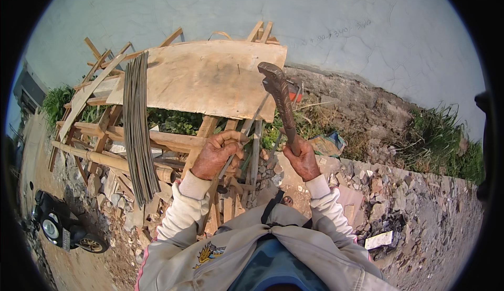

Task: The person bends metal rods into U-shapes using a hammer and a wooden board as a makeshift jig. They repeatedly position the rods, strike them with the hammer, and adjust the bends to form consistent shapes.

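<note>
My right hand (303,159) is closed around the lower end of a rebar bending wrench (285,102), a brown, ribbed steel bar with a notched, hooked head. The wrench stands nearly upright, its head level with the right edge of a plywood board (199,81). To its left, my left hand (215,155) is closed with the fingers curled round a thin steel rod (256,114). This rod slants from below the hand up toward the wrench; its upper end is partly lost against the board. A few nails stick up from the plywood.
A bundle of long thin rods (137,128) hangs over the board's left side. Timber beams and a bamboo pole (105,159) form a rough frame below. Rubble (388,201) covers the ground at right. A grey wall (341,18) rises behind; a motorbike (60,228) stands lower left.
</note>
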Demonstrator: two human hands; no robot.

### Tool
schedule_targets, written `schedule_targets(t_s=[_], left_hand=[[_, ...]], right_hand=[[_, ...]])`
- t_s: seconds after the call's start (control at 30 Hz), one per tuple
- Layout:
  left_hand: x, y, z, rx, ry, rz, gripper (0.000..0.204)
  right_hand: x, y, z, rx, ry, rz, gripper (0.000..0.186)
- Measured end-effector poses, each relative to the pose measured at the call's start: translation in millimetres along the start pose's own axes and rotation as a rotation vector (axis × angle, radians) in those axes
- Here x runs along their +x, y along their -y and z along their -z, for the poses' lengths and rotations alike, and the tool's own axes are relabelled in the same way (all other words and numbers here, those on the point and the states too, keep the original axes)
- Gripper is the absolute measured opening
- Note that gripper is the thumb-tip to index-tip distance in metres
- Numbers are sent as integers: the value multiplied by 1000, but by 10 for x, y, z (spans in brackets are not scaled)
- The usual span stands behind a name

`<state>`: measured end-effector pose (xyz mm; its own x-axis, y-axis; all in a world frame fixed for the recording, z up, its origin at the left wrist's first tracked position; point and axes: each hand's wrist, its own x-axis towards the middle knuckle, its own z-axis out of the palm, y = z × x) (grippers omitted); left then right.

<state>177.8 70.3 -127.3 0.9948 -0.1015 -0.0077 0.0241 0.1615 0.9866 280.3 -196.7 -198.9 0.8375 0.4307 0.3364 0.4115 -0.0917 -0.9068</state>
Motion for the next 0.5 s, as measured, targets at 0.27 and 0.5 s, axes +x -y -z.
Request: schedule_targets(t_s=[0.27, 0.5], left_hand=[[696, -838, -508, -200, -17, -404, 34], [1881, -1546, -651, 722, -366, -681, 40]], right_hand=[[779, 701, 379, -97, -222, 251, 31], [1959, 1315, 1091, 64, -184, 129, 35]])
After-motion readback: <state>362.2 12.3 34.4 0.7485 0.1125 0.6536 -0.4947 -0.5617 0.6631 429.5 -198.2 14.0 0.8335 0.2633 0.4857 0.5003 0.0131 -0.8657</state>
